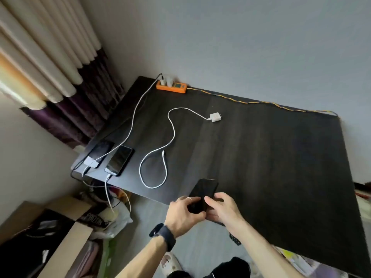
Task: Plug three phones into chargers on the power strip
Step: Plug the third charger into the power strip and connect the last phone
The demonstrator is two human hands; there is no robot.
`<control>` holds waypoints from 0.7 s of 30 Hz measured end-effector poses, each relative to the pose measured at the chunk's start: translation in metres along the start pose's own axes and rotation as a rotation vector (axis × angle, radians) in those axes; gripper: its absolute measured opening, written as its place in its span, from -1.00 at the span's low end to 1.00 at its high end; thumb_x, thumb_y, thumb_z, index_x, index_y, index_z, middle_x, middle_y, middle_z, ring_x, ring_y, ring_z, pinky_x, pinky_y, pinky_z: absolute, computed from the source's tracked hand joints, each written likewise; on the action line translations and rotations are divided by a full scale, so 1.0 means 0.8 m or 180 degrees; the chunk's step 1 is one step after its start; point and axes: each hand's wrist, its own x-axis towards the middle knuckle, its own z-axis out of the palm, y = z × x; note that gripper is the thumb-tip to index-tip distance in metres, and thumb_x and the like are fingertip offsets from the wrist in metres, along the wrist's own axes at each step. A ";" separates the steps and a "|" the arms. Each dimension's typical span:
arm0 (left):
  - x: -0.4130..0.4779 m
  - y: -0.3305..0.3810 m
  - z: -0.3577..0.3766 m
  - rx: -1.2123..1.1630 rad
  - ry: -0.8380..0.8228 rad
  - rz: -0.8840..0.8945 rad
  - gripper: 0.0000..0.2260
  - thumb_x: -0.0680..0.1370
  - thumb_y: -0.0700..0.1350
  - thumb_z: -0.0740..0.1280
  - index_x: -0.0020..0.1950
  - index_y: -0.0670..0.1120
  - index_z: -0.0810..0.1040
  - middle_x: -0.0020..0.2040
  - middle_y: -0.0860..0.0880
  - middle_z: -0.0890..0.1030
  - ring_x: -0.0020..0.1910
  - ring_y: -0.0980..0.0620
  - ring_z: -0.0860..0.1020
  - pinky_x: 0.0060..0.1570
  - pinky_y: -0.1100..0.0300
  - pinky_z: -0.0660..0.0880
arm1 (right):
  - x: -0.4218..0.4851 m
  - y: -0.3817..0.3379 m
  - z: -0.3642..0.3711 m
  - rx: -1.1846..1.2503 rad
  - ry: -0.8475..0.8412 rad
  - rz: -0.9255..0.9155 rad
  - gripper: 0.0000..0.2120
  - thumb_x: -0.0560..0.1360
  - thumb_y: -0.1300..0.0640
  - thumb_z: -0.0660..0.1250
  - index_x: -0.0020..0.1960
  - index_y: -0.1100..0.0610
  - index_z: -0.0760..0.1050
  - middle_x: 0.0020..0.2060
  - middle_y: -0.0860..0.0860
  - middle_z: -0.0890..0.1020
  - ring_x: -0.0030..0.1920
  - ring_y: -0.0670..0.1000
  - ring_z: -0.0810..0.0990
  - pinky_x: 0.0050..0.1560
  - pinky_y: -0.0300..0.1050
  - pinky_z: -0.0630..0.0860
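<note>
Both hands, left hand (pixel 183 212) & right hand (pixel 220 210), clamped on 3rd phone (pixel 205 189), prob slick, rigid glass; grip side edges.

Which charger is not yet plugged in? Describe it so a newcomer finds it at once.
Start at the orange power strip at the far edge of the dark table. Nearer the camera and slightly right lies a small white charger, alone on the tabletop. Unlike the white plugs standing in the strip, its prongs are bare and its white cable ends loose.
</note>
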 end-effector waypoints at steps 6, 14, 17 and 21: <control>-0.035 -0.114 -0.087 0.0326 0.0240 0.0058 -0.36 0.24 0.29 0.39 0.31 0.24 0.39 0.11 0.11 0.61 0.09 0.02 0.56 0.10 0.16 0.49 | -0.009 0.023 0.142 -0.0280 -0.0132 0.0022 -0.81 0.55 0.32 0.37 0.14 0.21 0.46 -0.04 0.22 0.70 -0.15 0.14 0.76 -0.24 -0.05 0.68; -0.009 -0.190 -0.151 -0.0479 0.0384 -0.0460 -0.44 0.52 0.07 0.37 0.49 0.04 0.35 0.29 0.02 0.58 0.19 0.06 0.57 0.26 0.16 0.48 | 0.030 -0.008 0.226 -0.0751 -0.0508 0.0022 -0.79 0.59 0.35 0.26 0.20 0.19 0.42 0.03 0.17 0.69 0.03 0.17 0.72 0.04 0.13 0.67; 0.017 -0.199 -0.174 -0.1033 0.0425 -0.0679 -0.57 0.53 -0.02 0.41 0.39 0.05 0.46 0.16 0.00 0.65 0.09 0.07 0.63 0.19 0.16 0.54 | 0.057 -0.025 0.250 -0.0677 -0.0867 0.0096 -0.77 0.59 0.35 0.27 0.21 0.18 0.42 0.08 0.23 0.68 0.08 0.22 0.70 0.02 0.10 0.68; 0.054 -0.215 -0.212 -0.2040 0.0533 -0.0948 -0.73 0.54 -0.25 0.42 0.22 -0.08 0.58 -0.10 -0.03 0.74 -0.21 0.08 0.70 -0.19 0.23 0.63 | 0.104 -0.046 0.277 -0.1239 -0.0978 -0.0059 -0.74 0.58 0.17 0.32 0.27 0.09 0.48 0.02 0.04 0.72 0.00 0.06 0.68 0.06 0.03 0.64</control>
